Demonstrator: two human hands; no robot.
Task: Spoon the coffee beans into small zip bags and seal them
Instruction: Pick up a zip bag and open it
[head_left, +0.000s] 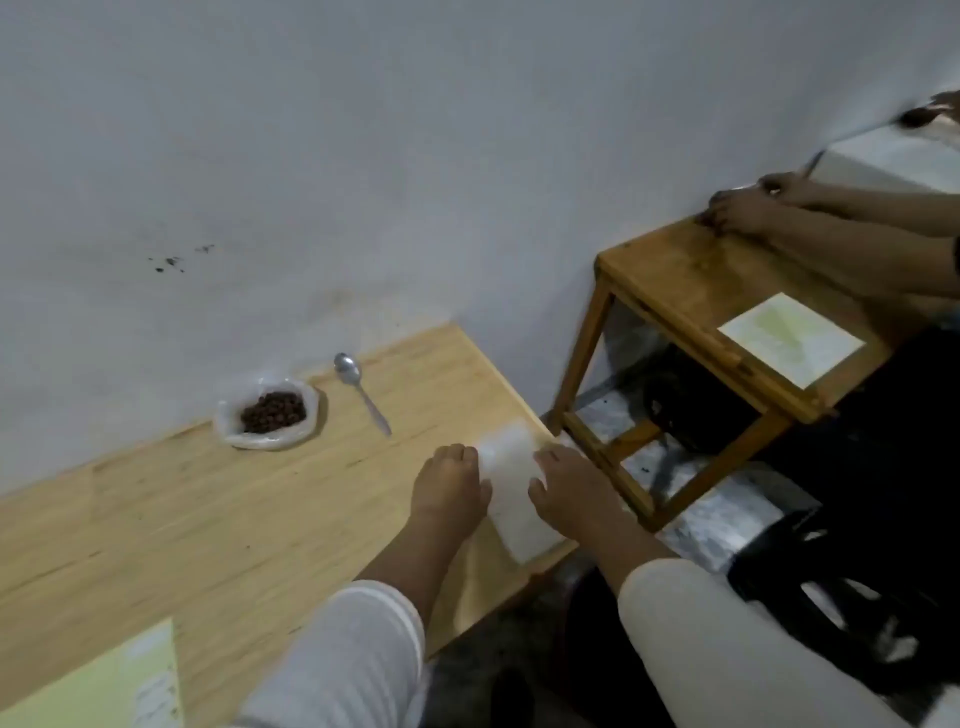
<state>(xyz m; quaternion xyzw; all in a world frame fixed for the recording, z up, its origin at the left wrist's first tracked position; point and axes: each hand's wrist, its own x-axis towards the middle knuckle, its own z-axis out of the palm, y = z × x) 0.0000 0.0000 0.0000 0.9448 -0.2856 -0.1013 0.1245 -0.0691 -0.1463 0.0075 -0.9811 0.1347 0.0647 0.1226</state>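
Translucent zip bags (511, 488) lie stacked at table edge (208, 519), left hand (449, 486) and right hand (569, 488) pinching them; beans (272, 411) unspooned, spoon (361, 391) untouched: filling and sealing remain.

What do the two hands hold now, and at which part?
Both hands hold the clear zip bag flat on the table: left hand at its left edge, right hand at its right edge.

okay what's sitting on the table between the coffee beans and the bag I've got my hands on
In the head view, only the spoon lies in that stretch, between the coffee beans and the zip bag. Otherwise it is bare table.
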